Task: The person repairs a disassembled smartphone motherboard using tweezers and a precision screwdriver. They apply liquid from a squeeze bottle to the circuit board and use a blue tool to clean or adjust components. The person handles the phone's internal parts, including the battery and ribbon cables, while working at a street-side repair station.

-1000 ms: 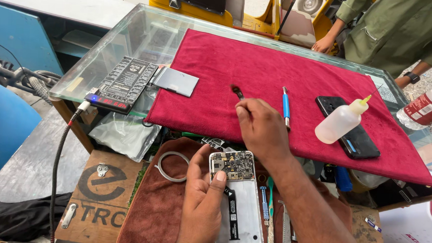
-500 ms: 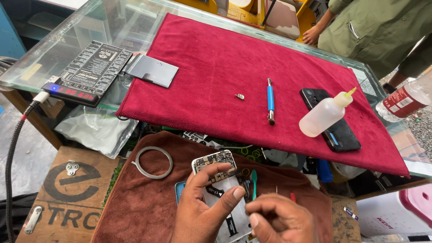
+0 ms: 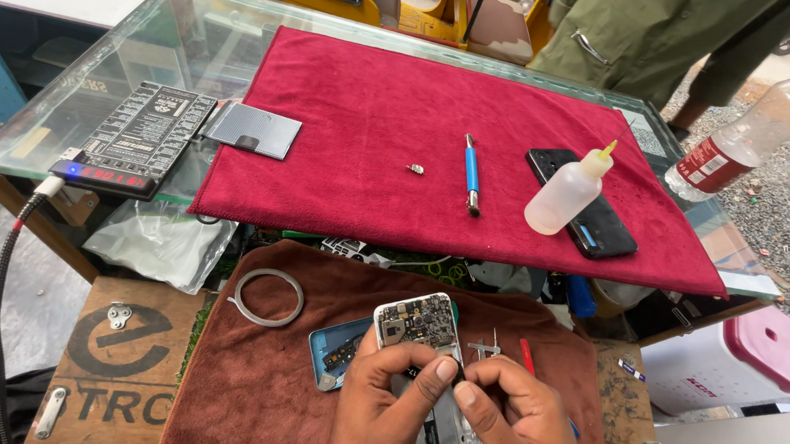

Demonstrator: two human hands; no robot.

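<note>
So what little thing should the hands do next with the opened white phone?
Probably keep working at the exposed circuit board: the left hand steadies the opened white phone, and the right hand pinches at its middle, fingertips almost touching.

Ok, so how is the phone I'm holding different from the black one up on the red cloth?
The opened phone is in your left hand and right hand, over the brown towel; the black phone lies untouched on the red cloth. The opened phone has its back off, showing circuit board; the black phone looks closed and whole. The opened phone has a pale frame; the other is all black, with a squeeze bottle lying across it. Both are slim rectangular handsets.
</note>
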